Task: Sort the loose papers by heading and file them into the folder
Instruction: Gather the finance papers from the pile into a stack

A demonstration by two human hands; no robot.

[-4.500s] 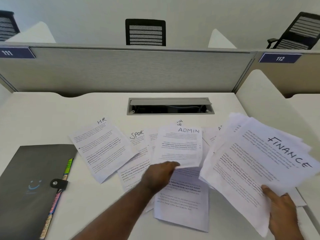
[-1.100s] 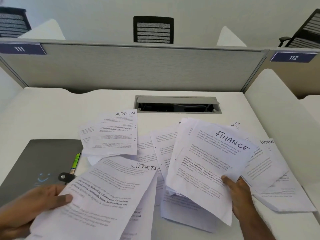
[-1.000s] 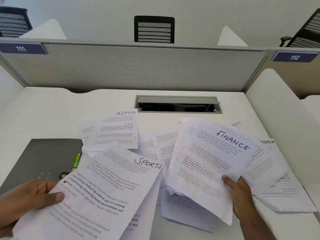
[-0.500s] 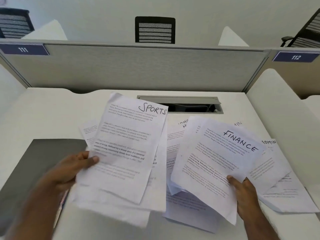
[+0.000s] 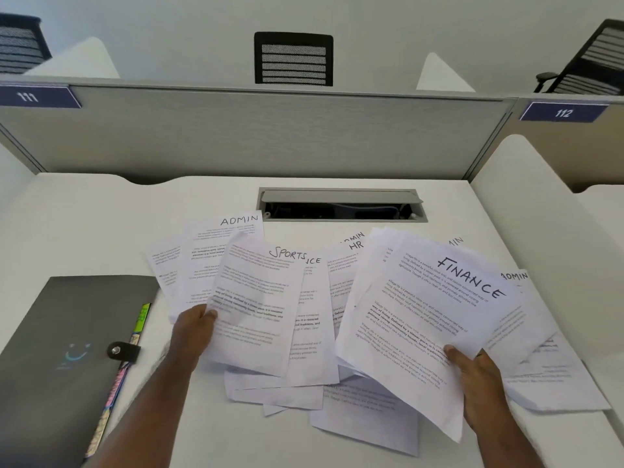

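Left hand (image 5: 196,327): I am pinching the Sports sheet (image 5: 260,298) by its left edge, lifting it off the loose papers (image 5: 324,336) so its heading reads clearly. Right hand (image 5: 476,369): I am gripping the Finance stack (image 5: 429,319), thumb on top, keeping that pile apart. Folder (image 5: 67,346): lying closed at the desk (image 5: 84,224) left, awaiting filing.

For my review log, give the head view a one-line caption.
Left hand holds a SPORTS sheet, right hand a FINANCE stack, above scattered papers beside a closed grey folder.
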